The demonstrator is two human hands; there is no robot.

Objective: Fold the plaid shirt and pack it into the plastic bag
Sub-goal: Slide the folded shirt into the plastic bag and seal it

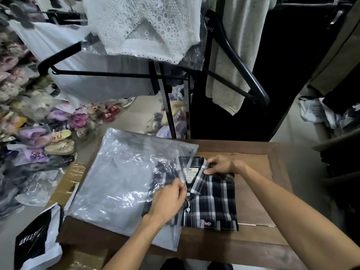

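Note:
A folded navy and white plaid shirt [211, 203] lies on the wooden table [257, 191], collar toward the far side, label showing. A large clear plastic bag [116, 178] lies flat to its left, its open edge draped over the shirt's left part. My left hand [168, 200] pinches the bag's edge over the shirt's button placket. On the right side of the collar, my right hand [222, 165] presses down and holds the fabric there. Part of the shirt's left side is seen only through the plastic.
A black clothes rack [167, 102] with hanging garments stands just beyond the table. Bagged shoes [48, 137] pile on the floor at left. A cardboard box [66, 184] and a black and white bag [37, 244] sit at the table's left edge.

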